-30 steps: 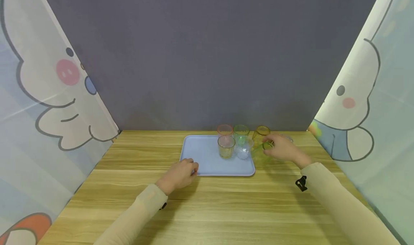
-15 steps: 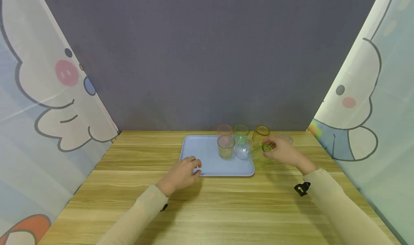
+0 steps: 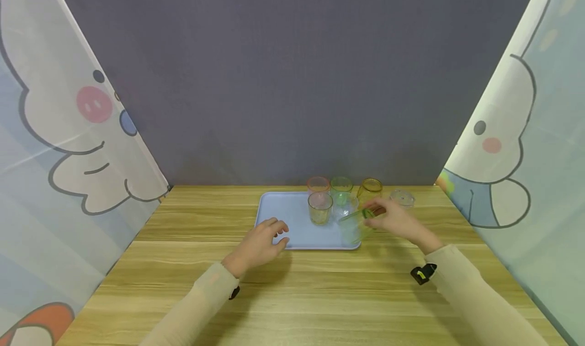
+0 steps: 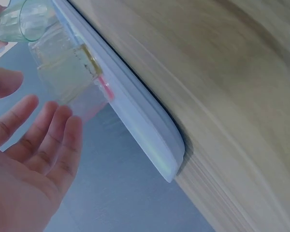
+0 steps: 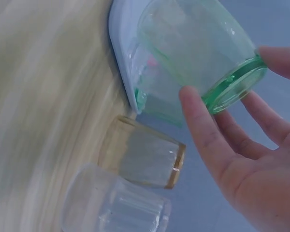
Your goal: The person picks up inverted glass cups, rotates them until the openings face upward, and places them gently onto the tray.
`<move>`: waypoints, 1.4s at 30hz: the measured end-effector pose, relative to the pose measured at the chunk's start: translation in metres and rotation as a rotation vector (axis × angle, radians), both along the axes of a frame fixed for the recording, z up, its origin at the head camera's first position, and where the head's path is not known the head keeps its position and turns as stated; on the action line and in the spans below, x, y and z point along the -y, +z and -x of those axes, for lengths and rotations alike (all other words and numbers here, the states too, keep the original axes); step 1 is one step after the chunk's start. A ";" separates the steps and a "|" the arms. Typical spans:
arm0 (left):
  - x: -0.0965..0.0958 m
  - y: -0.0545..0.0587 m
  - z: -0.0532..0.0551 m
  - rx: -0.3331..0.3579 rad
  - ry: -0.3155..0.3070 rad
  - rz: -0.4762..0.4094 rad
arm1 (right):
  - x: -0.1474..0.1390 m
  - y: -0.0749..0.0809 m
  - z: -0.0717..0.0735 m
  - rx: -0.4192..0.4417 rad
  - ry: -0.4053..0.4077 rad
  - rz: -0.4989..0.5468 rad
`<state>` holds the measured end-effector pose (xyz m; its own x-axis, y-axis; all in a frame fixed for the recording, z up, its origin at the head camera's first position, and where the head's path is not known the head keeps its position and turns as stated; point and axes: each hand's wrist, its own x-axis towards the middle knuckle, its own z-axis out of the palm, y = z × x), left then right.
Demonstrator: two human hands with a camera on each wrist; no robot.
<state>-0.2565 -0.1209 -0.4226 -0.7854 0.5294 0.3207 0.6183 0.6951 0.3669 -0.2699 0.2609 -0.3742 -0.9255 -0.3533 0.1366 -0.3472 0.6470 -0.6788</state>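
Observation:
In the head view my right hand (image 3: 395, 220) holds a green glass (image 3: 353, 227) over the tray's right end. The glass is tilted, its mouth pointing left. The right wrist view shows thumb and fingertips pinching the thick base of this green glass (image 5: 203, 53). My left hand (image 3: 258, 244) hovers at the front edge of the pale blue tray (image 3: 288, 214), fingers relaxed and nothing held. On the tray's right half stand a pink glass (image 3: 318, 184), another green glass (image 3: 341, 184), a yellowish glass (image 3: 320, 209) and a clear glass (image 3: 344, 208).
Right of the tray an amber glass (image 3: 370, 187) stands upside down on the wooden table (image 3: 320, 300). Beside it is a clear upturned glass (image 3: 402, 198). A grey panel (image 3: 292, 82) closes off the back, with printed cloths at both sides.
My right hand has carried the green glass left from beside the tray to over its right end. The fingers of my left hand have spread and shifted slightly right.

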 end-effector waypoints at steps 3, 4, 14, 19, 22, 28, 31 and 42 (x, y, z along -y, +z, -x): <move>-0.001 0.001 0.000 0.017 0.000 -0.037 | 0.003 -0.004 -0.001 0.006 -0.001 0.028; -0.002 0.001 0.000 0.024 0.002 -0.045 | 0.004 -0.005 -0.001 0.005 -0.002 0.041; -0.003 0.001 0.000 0.119 0.013 -0.189 | 0.016 -0.017 -0.005 0.070 0.002 0.214; -0.003 0.004 0.000 0.231 -0.007 -0.375 | 0.022 -0.020 -0.007 0.076 -0.015 0.268; -0.003 0.009 -0.001 0.307 -0.001 -0.458 | 0.027 -0.020 -0.009 0.054 -0.028 0.298; -0.004 0.015 -0.001 0.360 0.047 -0.558 | 0.036 -0.024 -0.012 0.041 -0.029 0.381; -0.004 0.016 -0.001 0.368 0.062 -0.589 | 0.040 -0.027 -0.012 0.062 -0.021 0.436; -0.005 0.017 -0.002 0.435 0.022 -0.708 | 0.053 -0.035 -0.012 0.070 -0.007 0.572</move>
